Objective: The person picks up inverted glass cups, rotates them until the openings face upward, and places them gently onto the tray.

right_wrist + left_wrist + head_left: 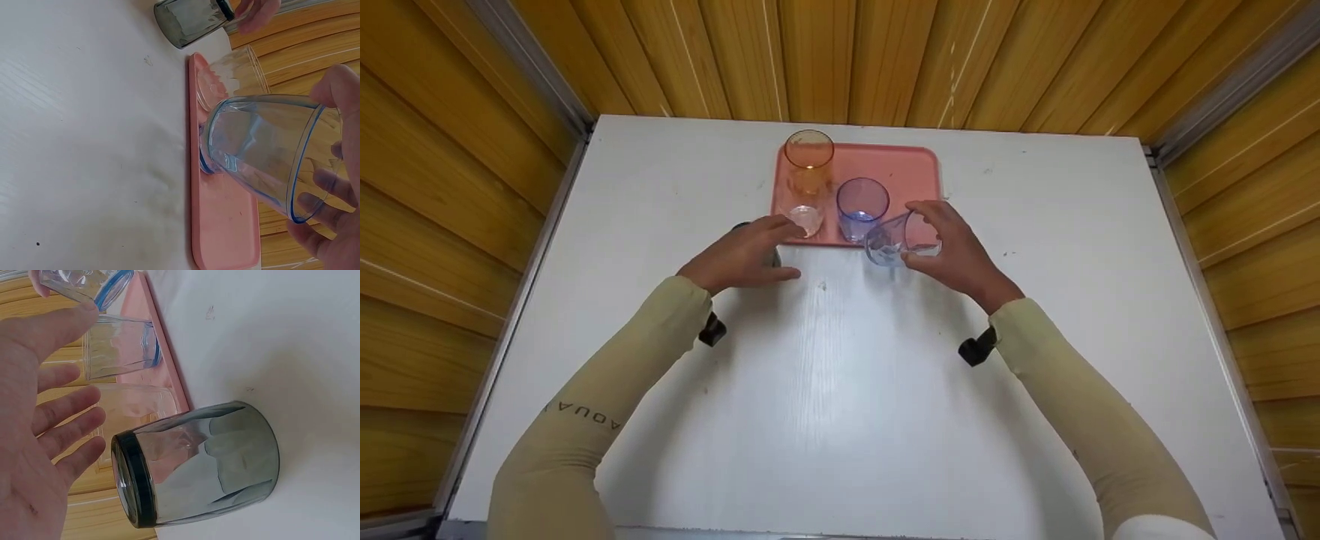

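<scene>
My right hand (960,251) grips a clear drinking glass with a blue rim (253,143) by its wide end, thumb on one side and fingers on the other. The glass is tilted over the front edge of a pink tray (911,166). On the tray stand a bluish glass (862,196), a clear glass (805,219) and an amber glass (810,150). My left hand (742,255) hovers with fingers spread over a smoky grey glass (236,461), which stands on the table left of the tray. In the head view that hand covers most of it.
A white table (825,397) spreads in front of the tray. Wood-look panels (885,60) rise behind the table and on both sides. Metal frame strips run along the table's side edges.
</scene>
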A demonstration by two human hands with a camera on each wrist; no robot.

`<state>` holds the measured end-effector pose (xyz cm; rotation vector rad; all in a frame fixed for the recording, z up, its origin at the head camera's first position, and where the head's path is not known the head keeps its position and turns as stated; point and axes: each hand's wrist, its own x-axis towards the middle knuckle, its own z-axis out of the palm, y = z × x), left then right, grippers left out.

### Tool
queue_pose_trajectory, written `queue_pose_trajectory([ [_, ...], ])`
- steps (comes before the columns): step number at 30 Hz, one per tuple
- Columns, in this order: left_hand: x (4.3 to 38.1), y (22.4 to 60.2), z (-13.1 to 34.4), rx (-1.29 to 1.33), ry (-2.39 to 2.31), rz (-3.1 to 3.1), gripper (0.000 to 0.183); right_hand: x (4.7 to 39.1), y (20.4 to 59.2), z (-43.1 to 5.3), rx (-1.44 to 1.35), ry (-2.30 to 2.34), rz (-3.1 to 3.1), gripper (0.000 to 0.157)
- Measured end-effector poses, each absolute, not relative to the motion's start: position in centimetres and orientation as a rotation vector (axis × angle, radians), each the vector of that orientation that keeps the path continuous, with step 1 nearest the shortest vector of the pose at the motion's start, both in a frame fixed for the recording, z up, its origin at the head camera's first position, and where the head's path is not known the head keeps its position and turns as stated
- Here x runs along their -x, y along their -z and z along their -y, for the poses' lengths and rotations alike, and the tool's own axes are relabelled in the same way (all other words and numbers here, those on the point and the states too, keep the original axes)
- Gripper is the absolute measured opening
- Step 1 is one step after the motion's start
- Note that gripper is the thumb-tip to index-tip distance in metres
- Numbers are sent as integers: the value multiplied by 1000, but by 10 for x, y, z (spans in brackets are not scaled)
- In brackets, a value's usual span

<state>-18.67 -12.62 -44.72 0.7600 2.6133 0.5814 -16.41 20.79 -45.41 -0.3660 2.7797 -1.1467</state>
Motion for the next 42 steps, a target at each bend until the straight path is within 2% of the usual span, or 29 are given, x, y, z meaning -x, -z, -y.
queue_pose_trajectory([
  [42,188,447,149,-765,-517,-2735,60,175,445,-216,309,1042,-2796,73],
])
